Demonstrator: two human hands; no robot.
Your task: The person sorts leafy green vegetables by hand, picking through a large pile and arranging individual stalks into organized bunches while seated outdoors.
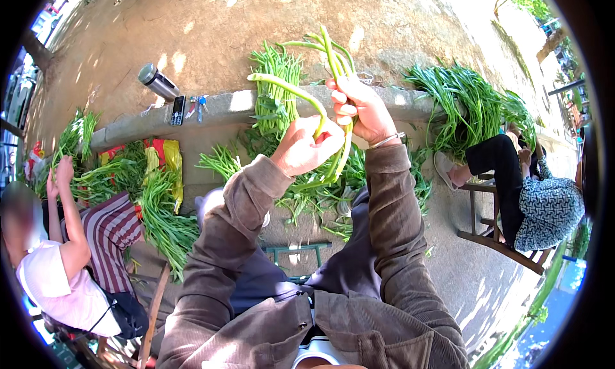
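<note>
My left hand (306, 146) is closed around one thick green vegetable stalk (285, 84), whose pale end curves up and to the left. Beside it, my right hand (366, 111) pinches several long stalks (331, 54), their ends sticking up above the fingers and one length hanging down between the hands. The stalks look like water spinach. Just behind my left hand, a thick bundle of trimmed stalks (274, 97) lies across the stone kerb. Loose leafy greens (307, 199) are strewn below my hands, between my knees.
On the kerb (224, 107) are a steel flask (158, 82), a keypad phone (177, 110) and keys (200, 106). Greens (474, 106) are heaped at the right, near a seated person (549, 205). Another person (64, 273) sits left, beside greens (163, 209) and a yellow-red bag (168, 164).
</note>
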